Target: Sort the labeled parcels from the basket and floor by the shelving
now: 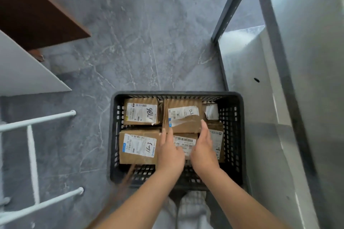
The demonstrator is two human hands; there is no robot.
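Head: left hand (170, 151), right hand (203, 149) flat over parcels (140, 147) in basket (114, 135)

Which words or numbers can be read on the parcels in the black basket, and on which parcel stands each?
"1786", handwritten: white label of the far-left brown cardboard box.
"16?3", handwritten, third sign unclear: white label of the near-left brown cardboard box.
"14-J06", printed, uncertain: label of the near-middle brown cardboard box.
All barcodes, small print and other labels: too blurred to read.

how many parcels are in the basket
6 showing: back-left parcel, front-left parcel, centre parcel, front-centre parcel, back-right parcel, right parcel. More may lie underneath.
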